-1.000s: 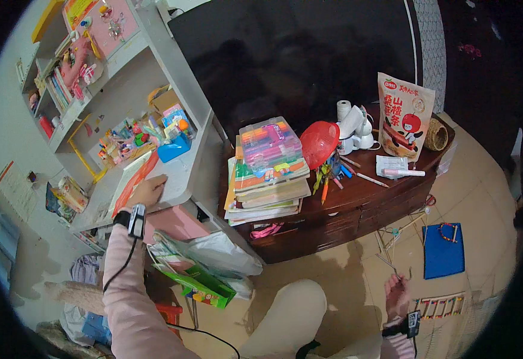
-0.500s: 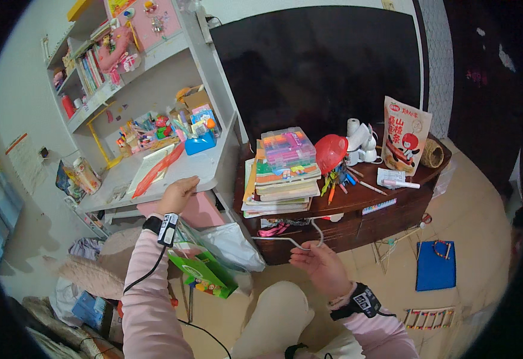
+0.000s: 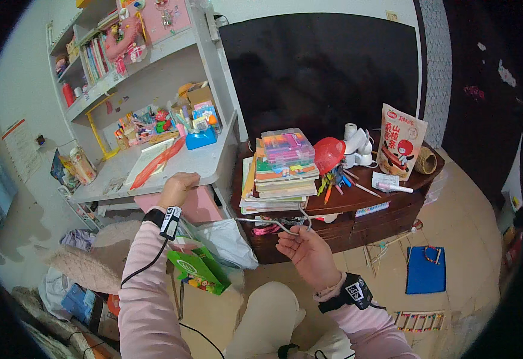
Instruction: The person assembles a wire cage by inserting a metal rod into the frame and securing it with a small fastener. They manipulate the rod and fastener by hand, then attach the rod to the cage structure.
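Observation:
My right hand point(image 3: 309, 251) is palm up in front of the dark wooden cabinet point(image 3: 333, 230). Its thumb and fingers pinch a thin, pale bent wire point(image 3: 282, 226) with a hooked end. The wire's straight part runs left toward a white plastic bag point(image 3: 228, 242). At the front edge of the grey desk point(image 3: 198, 164), my left hand point(image 3: 179, 188) has its fingers bent together and pointing right. Whatever those fingers hold, if anything, is hidden. A pink panel point(image 3: 204, 203) lies just below that hand.
The cabinet top bears stacked books point(image 3: 282, 191), a red helmet-shaped thing point(image 3: 330, 152), pens and a snack pouch point(image 3: 400, 140). Behind stands a large black screen point(image 3: 321, 72). A green bag point(image 3: 198, 269) is below the desk. On the floor lie a blue mat point(image 3: 426, 272) and a small stick ladder point(image 3: 420, 321).
My right hand has shifted slightly left and up with the wire, its palm turned more upward. The left hand keeps its place at the desk edge. The whole view has shifted a little.

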{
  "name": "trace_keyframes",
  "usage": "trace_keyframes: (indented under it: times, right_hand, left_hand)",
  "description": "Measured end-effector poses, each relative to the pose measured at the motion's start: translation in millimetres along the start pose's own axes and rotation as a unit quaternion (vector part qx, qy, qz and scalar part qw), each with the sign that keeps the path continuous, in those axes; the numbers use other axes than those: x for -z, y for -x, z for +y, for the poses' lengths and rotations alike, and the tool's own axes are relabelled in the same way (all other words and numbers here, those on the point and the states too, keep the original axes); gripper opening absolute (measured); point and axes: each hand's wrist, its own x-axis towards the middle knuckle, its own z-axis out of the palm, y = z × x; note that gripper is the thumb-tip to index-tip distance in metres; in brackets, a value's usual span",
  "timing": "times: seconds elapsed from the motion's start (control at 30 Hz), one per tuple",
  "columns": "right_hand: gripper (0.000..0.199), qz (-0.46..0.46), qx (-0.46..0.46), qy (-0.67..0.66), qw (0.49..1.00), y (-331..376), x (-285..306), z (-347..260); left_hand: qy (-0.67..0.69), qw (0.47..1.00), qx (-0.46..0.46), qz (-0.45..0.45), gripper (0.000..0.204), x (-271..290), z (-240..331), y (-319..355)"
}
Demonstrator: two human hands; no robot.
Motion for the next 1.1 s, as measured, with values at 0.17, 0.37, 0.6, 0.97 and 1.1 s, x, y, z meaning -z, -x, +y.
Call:
trace_keyframes:
  times: [0.17,0.37,0.6,0.97,1.1]
  right_hand:
    - [0.02,0.004,0.017,-0.006,1.0,1,3,-4]
    - [0.02,0.006,0.027,-0.006,1.0,1,6,-5]
    - [0.019,0.025,0.043,0.007,0.999,8,11,-14]
    - [0.017,0.092,0.278,-0.048,0.955,99,104,-75]
    - [0.018,0.145,0.375,-0.039,0.915,160,139,-92]
  left_hand:
    - [-0.052,0.998,-0.024,-0.019,0.019,0,1,2]
    - [-0.077,0.997,-0.021,-0.024,0.026,-2,3,7]
    - [-0.108,0.993,0.009,-0.046,0.026,3,24,-1]
    - [0.754,0.557,0.328,-0.118,0.021,-114,279,-11]
    - [0.813,0.433,0.336,-0.197,0.019,-156,352,-10]
